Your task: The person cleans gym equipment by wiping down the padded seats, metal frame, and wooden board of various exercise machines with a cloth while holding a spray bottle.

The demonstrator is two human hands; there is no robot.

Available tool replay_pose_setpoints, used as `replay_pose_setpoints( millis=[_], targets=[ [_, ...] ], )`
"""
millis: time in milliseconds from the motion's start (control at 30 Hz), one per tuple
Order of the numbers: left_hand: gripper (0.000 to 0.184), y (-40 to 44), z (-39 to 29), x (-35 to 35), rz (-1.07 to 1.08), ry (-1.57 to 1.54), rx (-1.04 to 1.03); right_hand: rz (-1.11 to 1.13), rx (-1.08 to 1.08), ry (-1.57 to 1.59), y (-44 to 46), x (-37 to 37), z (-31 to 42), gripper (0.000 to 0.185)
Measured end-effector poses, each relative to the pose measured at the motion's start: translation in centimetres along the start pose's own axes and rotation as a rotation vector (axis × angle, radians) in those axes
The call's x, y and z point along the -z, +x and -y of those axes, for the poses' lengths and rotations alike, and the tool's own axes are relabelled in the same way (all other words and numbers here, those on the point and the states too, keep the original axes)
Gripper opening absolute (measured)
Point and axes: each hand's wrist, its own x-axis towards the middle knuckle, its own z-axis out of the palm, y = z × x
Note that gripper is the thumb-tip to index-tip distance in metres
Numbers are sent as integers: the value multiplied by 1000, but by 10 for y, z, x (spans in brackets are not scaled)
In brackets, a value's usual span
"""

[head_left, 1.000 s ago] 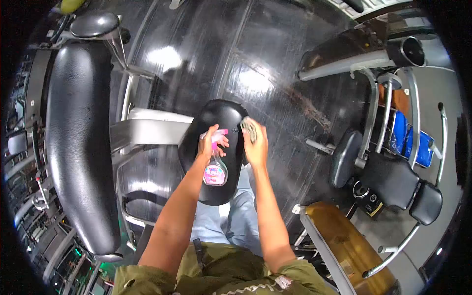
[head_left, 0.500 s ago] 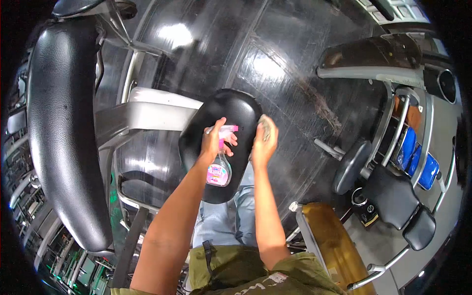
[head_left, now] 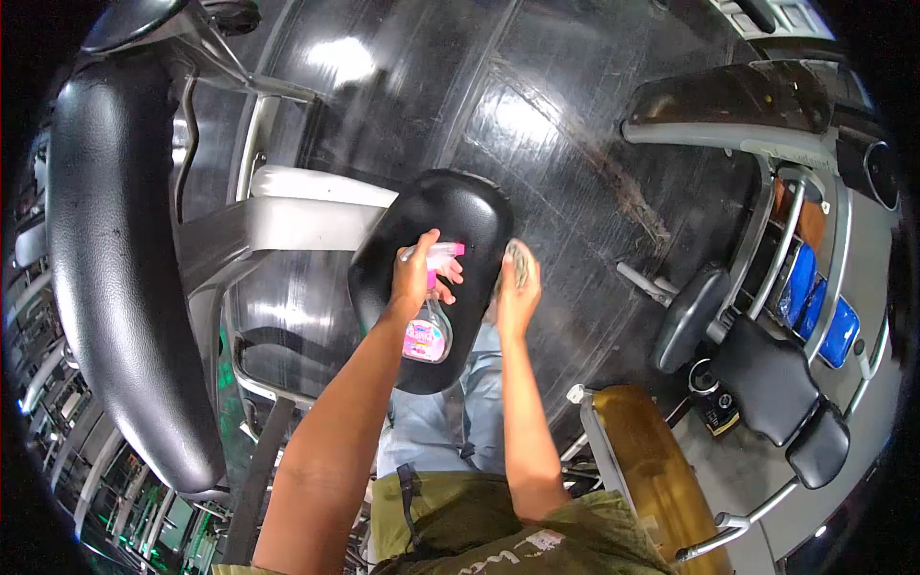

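Left hand (head_left: 418, 273): I've got this one wrapped round the neck of the spray bottle (head_left: 427, 337), fingers curled in, pretty snug grip.
Spray bottle: over the black pad (head_left: 458, 203), roughly mid-length and a bit nearer the close end. Pink nozzle aims at the pad's right edge, labelled body hangs toward the near end. Can't tell from my feed if the base touches the pad.
Right hand (head_left: 518, 295): half closed, loosely bunched on a greyish cloth (head_left: 520, 263), right at the pad's right edge.
Cloth: crumpled in those fingers, beside that same edge. Honestly can't tell if it's touching the vinyl.
Black pad: rounded ends, near end above the jeans (head_left: 484, 402). Silver frame arm (head_left: 316, 224) meets its left edge.
Long padded bench (head_left: 115, 240): well off past the pad's left edge.
Amber pad (head_left: 652, 460): out beyond the near right corner, to the right of the right forearm.
Floor (head_left: 402, 105): dark, scuffed, with shiny light reflections past the far edge.
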Motion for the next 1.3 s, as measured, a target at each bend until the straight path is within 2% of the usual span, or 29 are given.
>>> replay_pose_setpoints(
  millis=[100,133,300,400,500,600,667,767,867,1033,1300],
  targets=[
    [70,2,1,4,50,-17,13,109,102,-99,61,-7,13,26],
    [70,1,3,3,49,-15,15,155,84,-279,68,-6,38,26],
    [70,1,3,2,46,-19,-18,93,189,-237,23,10,26,26],
    [68,4,4,2,27,-42,-14,117,127,-265,-11,25,17,25],
    [66,3,3,2,20,-35,13,116,38,-296,-4,19,22,25],
    [66,5,4,3,20,-23,14,74,129,-260,39,3,33,22],
    [65,5,6,3,14,-24,21,147,155,-212,71,-10,46,20],
    [64,3,3,1,18,-44,18,306,209,-492,102,-24,78,19],
    [63,2,-2,0,9,-38,25,328,300,-517,95,-27,89,19],
    [60,-3,-3,-2,0,-30,37,277,521,-418,36,-5,64,26],
    [59,-2,-2,-2,5,-70,62,94,475,-406,20,-10,39,30]
  ],
)
